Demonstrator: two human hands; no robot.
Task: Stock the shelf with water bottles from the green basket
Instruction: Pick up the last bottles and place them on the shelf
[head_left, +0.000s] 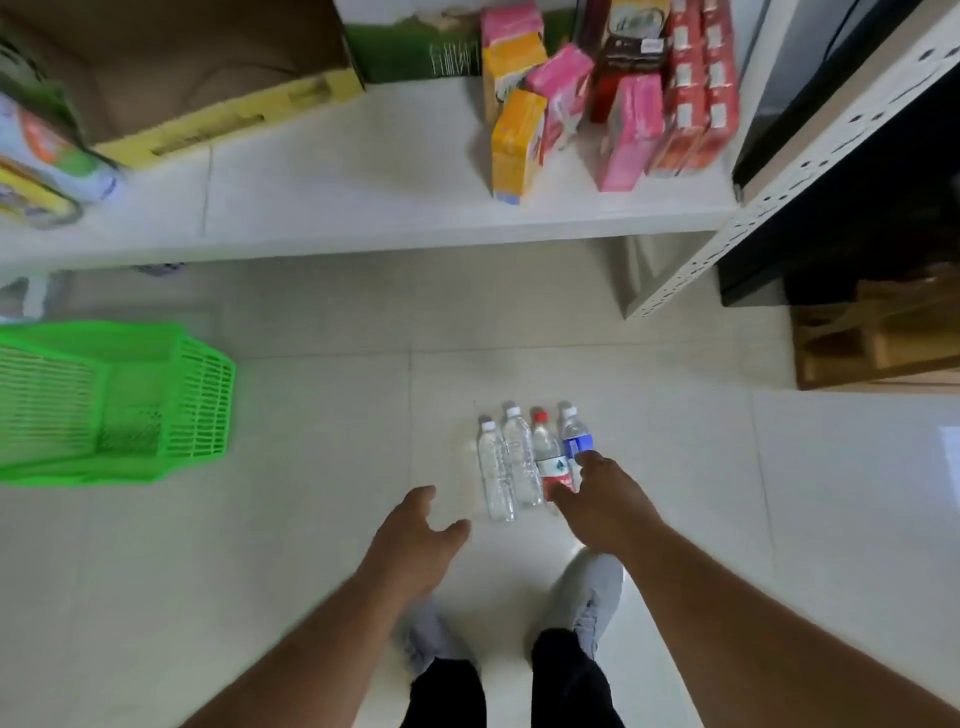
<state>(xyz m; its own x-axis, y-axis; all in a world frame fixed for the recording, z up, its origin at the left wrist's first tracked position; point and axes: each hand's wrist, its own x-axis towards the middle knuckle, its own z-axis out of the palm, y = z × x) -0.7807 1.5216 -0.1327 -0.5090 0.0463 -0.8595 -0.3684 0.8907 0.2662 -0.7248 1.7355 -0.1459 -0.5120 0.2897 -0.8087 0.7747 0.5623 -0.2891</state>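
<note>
- both hands reach down toward four water bottles lying on the pale tiled floor (311, 519), just ahead of the person's grey shoes (587, 597).
- left hand (415, 535) is open and empty, fingers spread and loosely curled, hovering just left of the bottles without touching them.
- right hand (597, 499) is spread over the lower ends of the two bottles on the right — its fingertips overlap them, but whether it actually grips either one cannot be told from this view.
- the bottles lie side by side, touching, caps pointing toward the shelf: a clear bottle with a white cap (496, 475) on the left, a second clear white-capped bottle (521, 462) next to it, then a red-capped bottle with a red label (548, 457), then a white-capped bottle with a blue label (575, 436) on the right.
- green basket (197, 405) sits on the floor well to the left of the bottles, tipped so its open side faces left; nothing can be seen inside it.
- white shelf (363, 171) runs across the top of the view, above the floor — pink, orange and red cartons (597, 98) stand crowded at its right end, and an open cardboard box (182, 78) sits at its left.
- the middle stretch of the shelf surface between box and cartons is bare white.
</note>
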